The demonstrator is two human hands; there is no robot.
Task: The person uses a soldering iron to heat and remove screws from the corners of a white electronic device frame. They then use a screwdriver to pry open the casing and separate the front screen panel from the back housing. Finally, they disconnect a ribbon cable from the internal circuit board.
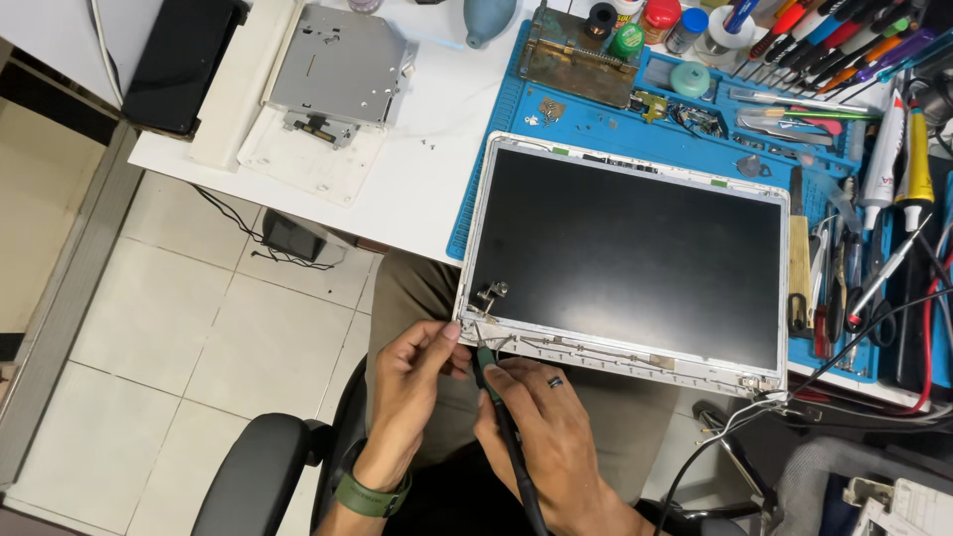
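Careful now: you have a laptop display assembly [635, 258] lying half on the blue work mat [596, 124] and half out past the white table [437, 149] edge, its hinge side over your lap. Your right hand [541, 412] is closed around a dark-handled screwdriver [496, 397] with its tip down at the near-left corner, just below the metal hinge bracket [490, 292]. Your left hand [412, 372] has thumb and fingertips pinched together at that same corner of the white frame; whether they grip a screw or only steady the bezel is too small to tell.

The chief risk is a slip. If the tip jumps out of the screw head, it could run onto the dark panel right beside it and scratch or crack the glass. Pressing down hard on an overhanging edge could also tip or flex the assembly, since nothing supports it underneath. A loosened screw would likely drop to the tiled floor [199, 298]. At the near-right corner, the loose cables [764, 405] hang free, so any pull on the lid could strain them.
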